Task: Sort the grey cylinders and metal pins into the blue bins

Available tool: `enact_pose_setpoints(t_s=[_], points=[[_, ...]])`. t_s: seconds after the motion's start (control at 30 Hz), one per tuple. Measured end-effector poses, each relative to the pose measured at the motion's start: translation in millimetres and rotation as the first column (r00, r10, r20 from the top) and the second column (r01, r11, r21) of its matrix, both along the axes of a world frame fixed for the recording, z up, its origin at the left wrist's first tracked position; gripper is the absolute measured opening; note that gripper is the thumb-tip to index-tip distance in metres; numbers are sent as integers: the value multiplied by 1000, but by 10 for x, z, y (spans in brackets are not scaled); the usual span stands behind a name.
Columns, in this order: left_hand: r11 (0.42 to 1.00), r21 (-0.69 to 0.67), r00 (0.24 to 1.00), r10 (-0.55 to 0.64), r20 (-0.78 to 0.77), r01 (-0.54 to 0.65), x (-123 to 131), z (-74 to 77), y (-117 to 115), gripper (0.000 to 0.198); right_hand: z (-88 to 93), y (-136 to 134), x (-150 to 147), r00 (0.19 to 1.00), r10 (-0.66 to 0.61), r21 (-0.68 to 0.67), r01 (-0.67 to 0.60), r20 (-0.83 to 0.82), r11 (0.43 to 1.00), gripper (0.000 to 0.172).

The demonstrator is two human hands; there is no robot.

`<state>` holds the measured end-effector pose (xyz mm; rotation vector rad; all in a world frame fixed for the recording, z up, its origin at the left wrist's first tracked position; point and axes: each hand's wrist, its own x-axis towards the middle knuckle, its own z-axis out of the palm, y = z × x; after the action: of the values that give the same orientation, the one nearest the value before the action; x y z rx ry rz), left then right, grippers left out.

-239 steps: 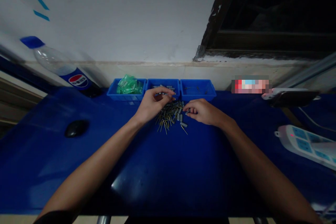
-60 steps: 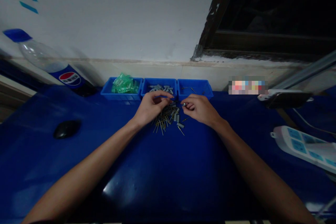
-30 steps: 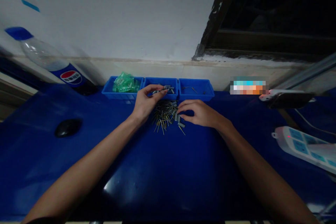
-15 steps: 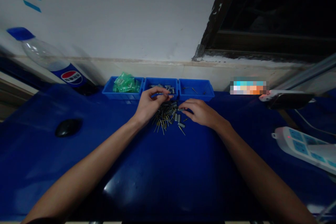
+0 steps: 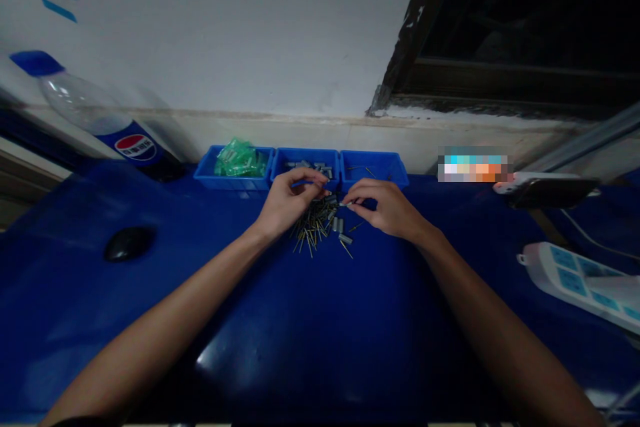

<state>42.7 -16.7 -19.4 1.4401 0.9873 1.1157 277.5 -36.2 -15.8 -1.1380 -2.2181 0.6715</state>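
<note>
Left hand (image 5: 287,203) pinching a thin pin (image 5: 306,182), right hand (image 5: 387,208) nipping a small metal sleeve (image 5: 343,203) (fingers nearly closed), both hovering over the pin pile (image 5: 317,227), blue table (image 5: 320,320)

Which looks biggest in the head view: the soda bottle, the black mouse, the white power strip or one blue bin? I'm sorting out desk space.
1. Soda bottle, longest, partly cut off at the left.
2. White power strip, also cut off at the edge, so close to the bottle.
3. One blue bin.
4. Black mouse.

We count three blue bins (image 5: 373,171), one bottle (image 5: 100,123), one mouse (image 5: 129,243), one power strip (image 5: 583,278), and our two hands (image 5: 287,203); the loose pins (image 5: 317,227) are too many to count.
</note>
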Motion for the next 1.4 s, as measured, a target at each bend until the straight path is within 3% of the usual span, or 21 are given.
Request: enact_pose_setpoints(t_s=[0.23,0.33,0.47,0.57,0.67,0.77,0.93,1.4], points=[[986,13,983,-167,-74,168,26,-19,-31,21,72,-37,-77,919,-102,-96,71,-380,993,4],[976,-13,975,-216,-48,216,28,7,-53,23,60,-53,-116,879,-116,-134,60,-463,989,1],[979,-42,980,-201,15,201,29,33,-65,24,27,-57,-162,845,-128,-179,39,-518,983,5],[991,-64,992,-114,62,118,27,27,-50,21,-12,-40,-176,836,-135,-210,24,-532,977,10],[998,-65,995,27,92,-21,15,-7,-5,23,-51,-28,-162,902,-122,-133,72,-414,989,15],[989,-37,982,149,114,-145,-4,-45,45,24,-105,-37,-152,991,-13,56,20,-130,998,24],[978,-33,969,210,126,-208,-18,-62,73,22,-240,-65,-190,975,122,176,-156,188,972,39],[991,37,987,123,107,-127,14,-67,35,9,-301,-12,-128,969,86,201,-134,232,970,29]])
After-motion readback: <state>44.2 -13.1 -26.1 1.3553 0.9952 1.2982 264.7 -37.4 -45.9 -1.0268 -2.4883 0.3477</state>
